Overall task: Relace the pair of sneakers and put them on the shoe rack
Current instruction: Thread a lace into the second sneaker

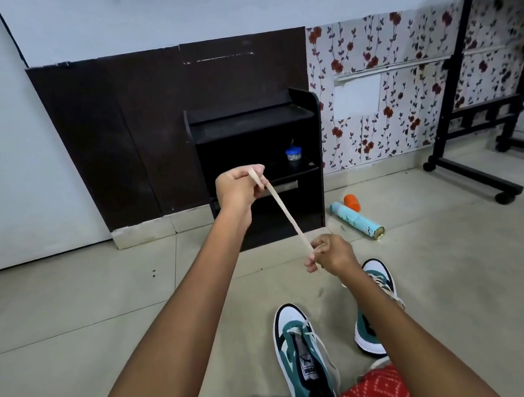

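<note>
Both hands pinch one lace (285, 215), pulled taut btwn them: left hand (241, 187) high, right hand (331, 254) low. Sneakers (304, 356) sit on floor (99, 309) near knees, rack (252, 124) ahead. Risk: lace slips a pinch, or ends go in uneven and the lacing comes out lopsided.

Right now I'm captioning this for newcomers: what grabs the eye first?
A flat beige shoelace is pulled taut between the left hand, raised mid-frame, and the right hand, lower. Beneath them two teal-and-white sneakers sit on the pale tiled floor, a black shoe rack behind.
</note>
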